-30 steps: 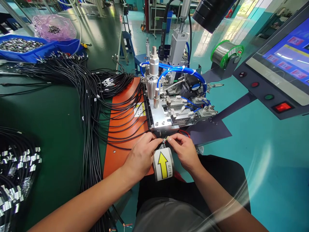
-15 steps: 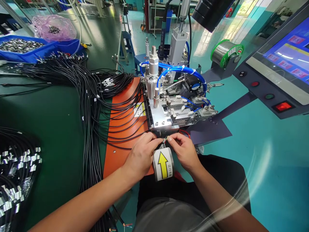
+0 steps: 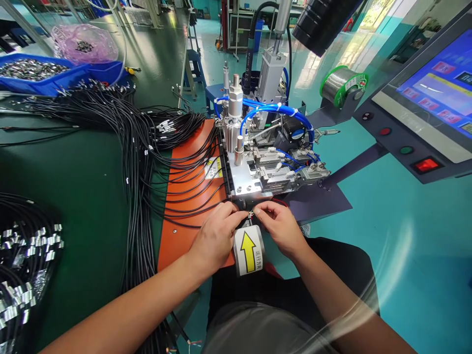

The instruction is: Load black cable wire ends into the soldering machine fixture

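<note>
Feeding a cable end at the front of the soldering fixture (image 3: 258,167), left hand (image 3: 216,236) and right hand (image 3: 282,228) pinch its tiny wire tips (image 3: 251,213) between thumb and forefinger, just above the arrow label (image 3: 250,251). Seating them likely demands fine alignment.

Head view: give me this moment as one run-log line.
left hand: pinching cable end | right hand: pinching fine wires there | place: front edge of machine, above arrow label
</note>
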A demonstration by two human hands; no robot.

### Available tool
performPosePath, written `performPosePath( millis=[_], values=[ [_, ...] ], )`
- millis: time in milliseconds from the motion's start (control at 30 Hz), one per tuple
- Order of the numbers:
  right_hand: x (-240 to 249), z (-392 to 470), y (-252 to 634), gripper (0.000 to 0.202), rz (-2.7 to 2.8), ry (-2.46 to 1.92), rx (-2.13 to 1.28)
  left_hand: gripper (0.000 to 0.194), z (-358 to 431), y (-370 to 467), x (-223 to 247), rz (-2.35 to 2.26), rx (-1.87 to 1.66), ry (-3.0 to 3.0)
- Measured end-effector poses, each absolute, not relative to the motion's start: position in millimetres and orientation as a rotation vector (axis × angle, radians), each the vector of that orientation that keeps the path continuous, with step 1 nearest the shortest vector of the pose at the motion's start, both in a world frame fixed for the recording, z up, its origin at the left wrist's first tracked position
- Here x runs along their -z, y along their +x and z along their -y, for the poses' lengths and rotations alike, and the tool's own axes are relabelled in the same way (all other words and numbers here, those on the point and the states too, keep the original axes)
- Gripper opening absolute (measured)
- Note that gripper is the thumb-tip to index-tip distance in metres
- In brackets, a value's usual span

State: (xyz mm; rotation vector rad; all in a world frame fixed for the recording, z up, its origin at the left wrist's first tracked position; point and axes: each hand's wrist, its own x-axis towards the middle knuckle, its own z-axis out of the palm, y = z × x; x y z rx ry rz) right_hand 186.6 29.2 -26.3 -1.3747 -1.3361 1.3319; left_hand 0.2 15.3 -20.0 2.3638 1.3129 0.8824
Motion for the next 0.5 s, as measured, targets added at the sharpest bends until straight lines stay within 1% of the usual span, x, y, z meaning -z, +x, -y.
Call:
performPosePath(
  millis=[233, 400, 500],
  values=[
    [29.3, -31.3, 186.3, 0.026, 1.316, -1.396, -1.379, 0.023, -15.3, -0.4, 20.0, -1.298, -0.9, 2.36],
    [26.4, -30.9, 185.8, 0.025, 1.36, -1.41, -1.32, 0.024, -15.0, -0.7, 20.6, -1.298, -0.892, 2.361],
    [25.0, -29.0, 185.3, 0.022, 1.431, -1.389, -1.21, 0.023, -14.9, 0.0, 19.9, -1.305, -0.895, 2.373]
  ],
)
